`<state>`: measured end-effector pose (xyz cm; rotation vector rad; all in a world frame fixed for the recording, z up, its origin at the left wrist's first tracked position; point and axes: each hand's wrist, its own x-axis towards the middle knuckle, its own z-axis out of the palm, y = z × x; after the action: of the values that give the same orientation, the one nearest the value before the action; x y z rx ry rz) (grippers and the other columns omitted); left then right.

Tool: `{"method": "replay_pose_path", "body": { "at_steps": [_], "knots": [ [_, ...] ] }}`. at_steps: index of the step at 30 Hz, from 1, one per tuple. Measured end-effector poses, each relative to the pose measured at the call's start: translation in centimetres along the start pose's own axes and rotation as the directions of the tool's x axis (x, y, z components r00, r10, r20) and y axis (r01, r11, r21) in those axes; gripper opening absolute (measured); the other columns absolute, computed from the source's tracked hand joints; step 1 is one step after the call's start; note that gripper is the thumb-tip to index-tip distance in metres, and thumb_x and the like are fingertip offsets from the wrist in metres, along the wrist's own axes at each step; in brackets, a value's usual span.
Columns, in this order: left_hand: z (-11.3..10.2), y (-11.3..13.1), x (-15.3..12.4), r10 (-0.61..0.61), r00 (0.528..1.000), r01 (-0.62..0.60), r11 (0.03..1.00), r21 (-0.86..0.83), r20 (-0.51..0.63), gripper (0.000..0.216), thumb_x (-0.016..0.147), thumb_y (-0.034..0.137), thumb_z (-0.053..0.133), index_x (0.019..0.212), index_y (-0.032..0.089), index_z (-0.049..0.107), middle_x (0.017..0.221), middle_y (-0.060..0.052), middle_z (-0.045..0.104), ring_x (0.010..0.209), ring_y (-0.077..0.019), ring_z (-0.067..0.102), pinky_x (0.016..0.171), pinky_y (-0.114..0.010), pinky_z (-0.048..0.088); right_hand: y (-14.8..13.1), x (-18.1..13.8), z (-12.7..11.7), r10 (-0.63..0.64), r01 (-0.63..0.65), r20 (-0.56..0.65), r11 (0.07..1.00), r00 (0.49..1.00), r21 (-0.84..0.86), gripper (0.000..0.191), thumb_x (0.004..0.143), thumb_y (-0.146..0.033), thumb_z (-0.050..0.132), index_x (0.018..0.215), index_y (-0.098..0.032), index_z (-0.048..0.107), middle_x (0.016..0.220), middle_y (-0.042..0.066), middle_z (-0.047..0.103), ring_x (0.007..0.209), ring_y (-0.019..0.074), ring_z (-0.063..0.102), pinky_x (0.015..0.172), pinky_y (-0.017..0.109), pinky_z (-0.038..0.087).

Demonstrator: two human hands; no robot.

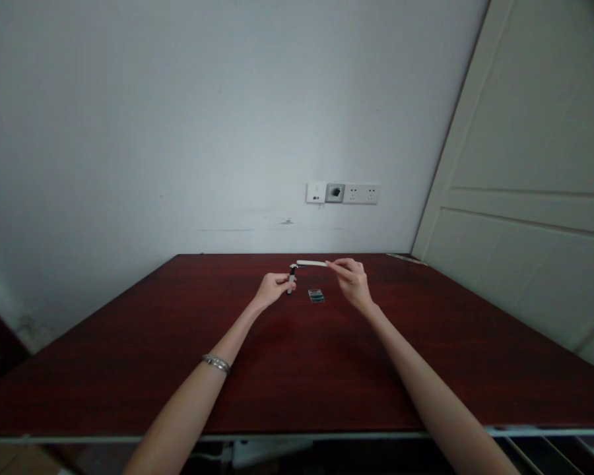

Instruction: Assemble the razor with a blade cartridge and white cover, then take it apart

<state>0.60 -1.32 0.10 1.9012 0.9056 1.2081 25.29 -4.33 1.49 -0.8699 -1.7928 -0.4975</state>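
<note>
Now both arms reach forward over a dark red bench, and the two hands meet near its far middle part. The left hand is closed around a small dark-and-light tool, which stands almost upright, its lower end close to the bench surface; what kind of tool it is, I cannot tell at this size. The right hand pinches with thumb and fingertips the right end of a thin white strip. This strip lies nearly level in the air, a little above the bench, and its left end comes to the top of the tool, touching it or very near. The other fingers of the right hand are loosely curled. Between the two hands, just below the strip, a small dark pack with bluish marks lies flat on the bench, apart from both hands. On the left wrist there is a metal bracelet. Behind the bench stands a pale wall with a row of sockets, and on the right side a cream door.
</note>
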Motion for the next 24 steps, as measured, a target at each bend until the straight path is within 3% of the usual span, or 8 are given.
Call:
{"method": "replay_pose_path", "body": {
  "at_steps": [6,10,16,20,24],
  "knots": [
    [0.2,-0.5,0.1,-0.003,1.000,0.003,0.999,0.037,-0.014,0.023,0.066,0.028,0.064,0.080,0.011,0.069,0.075,-0.007,0.069,0.071,-0.0189,0.063,0.068,-0.028,0.048,-0.3,0.0,0.0,0.038,-0.037,-0.074,0.999,0.997,0.009,0.036,0.084,-0.012,0.047,0.106,-0.033,0.064,0.091,0.004,0.061,0.083,0.0163,0.054,0.076,0.034,0.035],
    [0.2,-0.5,0.0,0.014,1.000,-0.014,0.997,0.075,0.003,0.022,0.067,0.027,0.063,0.080,0.011,0.070,0.079,-0.006,0.070,0.074,-0.0189,0.063,0.069,-0.028,0.048,-1.2,0.1,0.3,-0.005,0.006,-0.023,1.000,1.000,0.021,0.037,0.084,-0.010,0.045,0.108,-0.032,0.063,0.093,0.004,0.061,0.085,0.0158,0.054,0.078,0.034,0.034],
    [-0.4,-0.1,0.2,0.014,0.999,-0.013,0.999,0.034,-0.043,0.025,0.067,0.027,0.063,0.082,0.010,0.069,0.073,-0.007,0.069,0.068,-0.0179,0.063,0.068,-0.028,0.048,0.6,-0.4,-0.4,0.004,-0.005,-0.029,1.000,1.000,-0.019,0.037,0.083,-0.010,0.045,0.106,-0.033,0.064,0.092,0.004,0.060,0.083,0.0158,0.053,0.078,0.035,0.033],
    [0.1,-0.5,0.2,0.019,1.000,-0.017,0.995,0.097,-0.022,0.024,0.067,0.027,0.062,0.081,0.010,0.070,0.075,-0.006,0.069,0.066,-0.0171,0.062,0.066,-0.027,0.047,-0.4,-0.2,0.0,0.004,-0.004,-0.066,1.000,0.998,0.003,0.037,0.084,-0.011,0.045,0.108,-0.032,0.063,0.095,0.004,0.060,0.085,0.0159,0.053,0.078,0.034,0.033],
    [0.3,-0.9,0.2,0.038,0.999,-0.037,0.990,0.133,-0.008,0.027,0.067,0.029,0.062,0.085,0.011,0.071,0.081,-0.005,0.069,0.069,-0.0173,0.062,0.066,-0.026,0.046,-0.7,-0.2,0.1,-0.035,0.035,-0.001,0.999,0.999,0.014,0.042,0.084,-0.008,0.044,0.112,-0.033,0.060,0.095,0.004,0.060,0.085,0.0157,0.053,0.080,0.035,0.032]
  ]
}}
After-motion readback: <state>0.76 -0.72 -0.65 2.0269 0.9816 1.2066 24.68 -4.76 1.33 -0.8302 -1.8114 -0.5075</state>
